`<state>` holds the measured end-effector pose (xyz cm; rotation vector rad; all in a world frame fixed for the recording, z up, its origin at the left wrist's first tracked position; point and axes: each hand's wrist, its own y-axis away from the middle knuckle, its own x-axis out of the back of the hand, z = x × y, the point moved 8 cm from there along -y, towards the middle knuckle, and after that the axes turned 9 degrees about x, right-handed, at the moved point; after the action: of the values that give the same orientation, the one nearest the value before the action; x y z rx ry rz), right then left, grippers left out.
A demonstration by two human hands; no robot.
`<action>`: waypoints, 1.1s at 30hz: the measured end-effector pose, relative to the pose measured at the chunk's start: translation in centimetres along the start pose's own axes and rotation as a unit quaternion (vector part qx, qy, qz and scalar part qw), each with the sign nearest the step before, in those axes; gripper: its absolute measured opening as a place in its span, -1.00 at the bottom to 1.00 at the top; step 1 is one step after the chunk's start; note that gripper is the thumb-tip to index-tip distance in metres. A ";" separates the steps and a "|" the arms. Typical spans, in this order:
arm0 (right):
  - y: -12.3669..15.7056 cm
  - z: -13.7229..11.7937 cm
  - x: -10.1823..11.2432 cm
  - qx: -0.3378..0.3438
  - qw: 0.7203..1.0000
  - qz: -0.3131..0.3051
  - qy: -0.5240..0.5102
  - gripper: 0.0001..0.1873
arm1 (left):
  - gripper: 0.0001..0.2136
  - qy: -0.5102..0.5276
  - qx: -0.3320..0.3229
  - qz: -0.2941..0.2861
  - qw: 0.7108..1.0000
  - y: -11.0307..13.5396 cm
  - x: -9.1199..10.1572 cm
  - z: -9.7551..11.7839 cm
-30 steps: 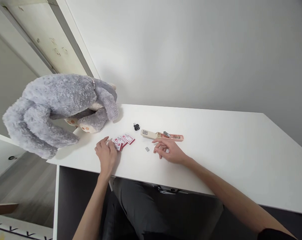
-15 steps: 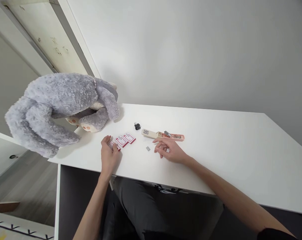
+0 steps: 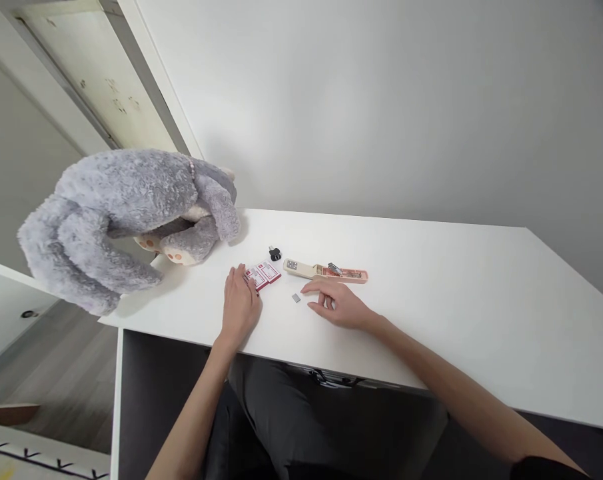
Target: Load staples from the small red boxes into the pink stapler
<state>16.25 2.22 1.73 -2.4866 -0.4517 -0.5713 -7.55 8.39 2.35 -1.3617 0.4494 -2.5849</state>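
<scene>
My left hand [image 3: 242,303] rests on the table with fingers and thumb closed about the left end of a row of small flat red-and-white packs [image 3: 268,272], hiding that end. My right hand [image 3: 338,303] is half curled, fingers apart, and nothing shows in it. Just left of its fingertips lies a small grey rectangular piece [image 3: 296,298], apart from the hand. A cream and pink stapler [image 3: 304,269] lies opened out behind the right hand, its metal part [image 3: 334,268] tilted up. Beyond the packs sits a small black object [image 3: 274,253] with a metal tip.
A large grey plush toy [image 3: 131,190] is slumped over the left end of the white table [image 3: 456,307]. The wall [image 3: 381,120] runs along the table's back edge. My legs [image 3: 276,407] are below the front edge, near a dark handle-like fitting [image 3: 334,380].
My left hand has moved right, and the packs have slid right with it toward the stapler. My right hand has barely shifted; its fingers are a little more spread.
</scene>
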 end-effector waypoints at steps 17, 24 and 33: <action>-0.4 0.0 -1.6 0.045 0.990 -0.051 0.124 -0.75 | -0.61 -0.013 -0.229 -0.009 0.973 1.8 -1.8 8.2; -0.2 -0.2 -1.0 0.057 0.992 -0.025 0.114 -0.78 | -0.58 -0.019 -0.242 -0.010 0.970 1.6 -2.3 8.7; 0.3 0.0 0.4 0.074 0.972 -0.012 0.221 -0.72 | -0.60 -0.021 -0.231 -0.007 0.973 1.8 -2.1 8.2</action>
<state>16.67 2.06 1.82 -2.1304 -0.3326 -1.0311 0.42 5.86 4.49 -1.5478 1.0913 -2.5522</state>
